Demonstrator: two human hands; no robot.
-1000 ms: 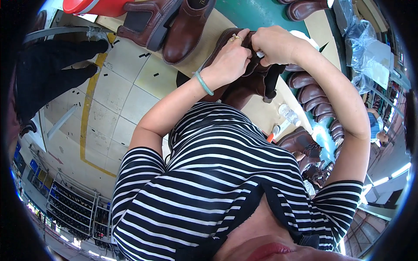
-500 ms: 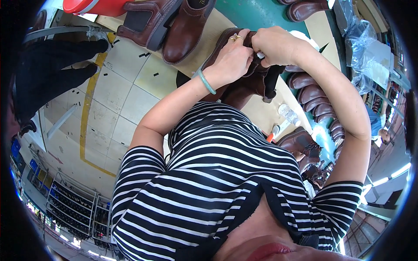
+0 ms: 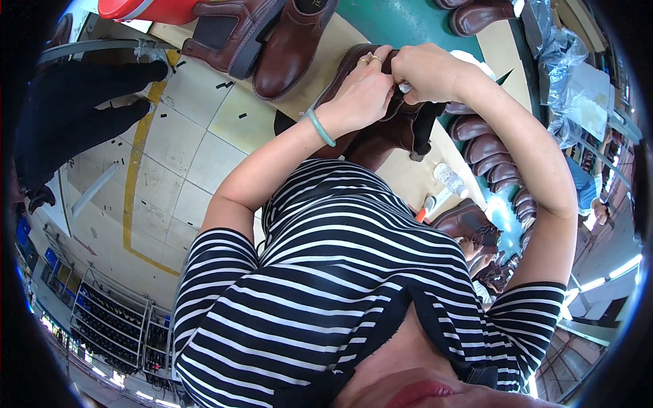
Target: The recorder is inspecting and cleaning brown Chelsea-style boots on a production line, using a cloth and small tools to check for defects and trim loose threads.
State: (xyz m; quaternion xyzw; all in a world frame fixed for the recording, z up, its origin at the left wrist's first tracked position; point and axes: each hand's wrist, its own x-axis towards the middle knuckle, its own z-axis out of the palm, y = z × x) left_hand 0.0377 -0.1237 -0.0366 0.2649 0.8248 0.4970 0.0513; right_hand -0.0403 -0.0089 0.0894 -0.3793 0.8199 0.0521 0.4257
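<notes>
Brown leather ankle boots lie on the bench in front of me. My left hand [image 3: 362,95], with a ring and a green bangle on its wrist, is closed on the upper edge of one brown boot [image 3: 341,73]. Close beside it, my right hand [image 3: 430,72] is closed in a pinch over the same boot, with a small white piece [image 3: 405,88] at its fingertips. The fingers hide the boot's opening. Another brown boot [image 3: 374,144] lies just below my hands, against my striped shirt.
A pair of finished-looking boots [image 3: 291,51] stands left of my hands, near a red container [image 3: 153,9]. Rows of brown boots [image 3: 486,151] line the green surface at right. A clear bottle [image 3: 450,179] lies on the bench. Someone's dark-clothed legs [image 3: 81,109] are at far left.
Both hands stay at the same boot, with only a slight shift of the right hand. A person at the far right has moved a little.
</notes>
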